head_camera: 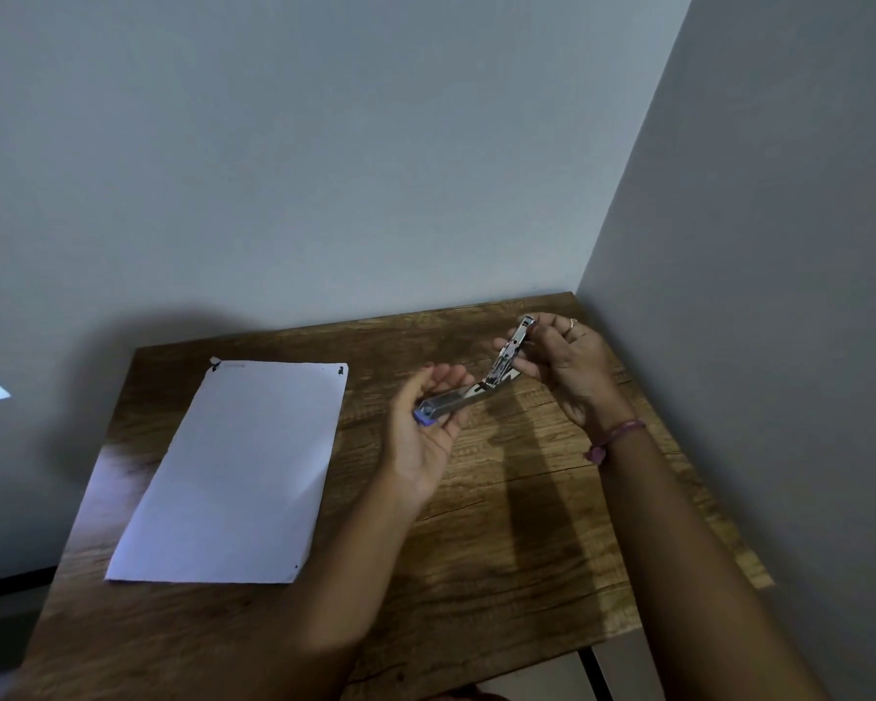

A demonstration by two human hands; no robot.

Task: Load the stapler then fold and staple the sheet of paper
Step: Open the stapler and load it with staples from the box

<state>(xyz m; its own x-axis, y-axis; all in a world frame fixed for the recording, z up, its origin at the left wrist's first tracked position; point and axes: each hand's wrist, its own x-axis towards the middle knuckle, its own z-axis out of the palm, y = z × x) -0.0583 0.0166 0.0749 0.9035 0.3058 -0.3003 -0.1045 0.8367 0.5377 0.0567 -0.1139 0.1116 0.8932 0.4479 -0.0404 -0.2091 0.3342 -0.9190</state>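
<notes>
Above the table [501, 498], both hands' fingers [519, 369] hold the opened stapler [481, 384].

Plain room corner: wooden table [476, 548] against bare grey walls [375, 144].

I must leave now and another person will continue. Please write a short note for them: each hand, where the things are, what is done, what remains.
Left hand: holds the lower body of the stapler, near its purple end, above the table.
Right hand: holds the stapler's top arm, swung up and open.
Sheet of paper: flat and unfolded on the table's left side, apart from both hands.
Done: stapler opened. Whether staples are inside cannot be seen.
Left: finish loading, close the stapler, fold the sheet, staple it.
</notes>
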